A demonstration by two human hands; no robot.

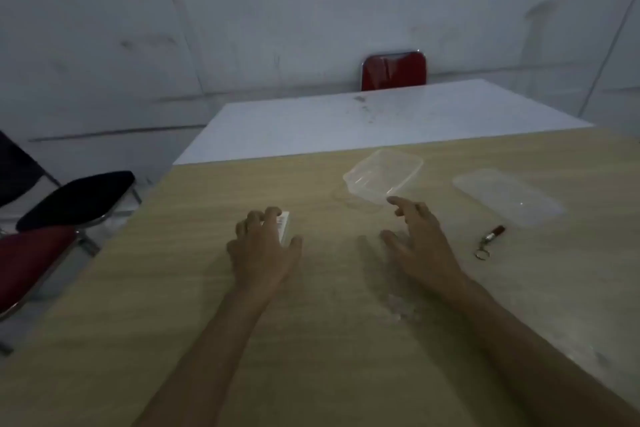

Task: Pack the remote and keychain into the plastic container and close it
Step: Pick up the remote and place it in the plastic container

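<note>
Two bare forearms reach in from the bottom edge over a pale wood-grain table [207,288]. At their ends, the left hand [263,250] lies palm down on the white remote [284,224], its fingers curled over the far end and the thumb against the near right side; only a strip of the remote with a printed label shows past the knuckles, and it seems to rest on the table, though the dim, soft picture makes that hard to confirm. The right hand [420,239] is spread and holds nothing, with its fingertips just short of the near corner of the clear plastic container [382,173]. That container sits open beyond the hands, tilted so that its near edge looks lifted off the wood. Its flat clear lid [507,196] lies apart to the right. Just in front of the lid and to the right of the right hand lies the keychain [490,241], a reddish-brown fob with a metal ring toward the camera. Beyond the wooden top stands a white table [381,114] with a red chair [394,70] behind it, and a black chair seat [76,199] shows at left.
</note>
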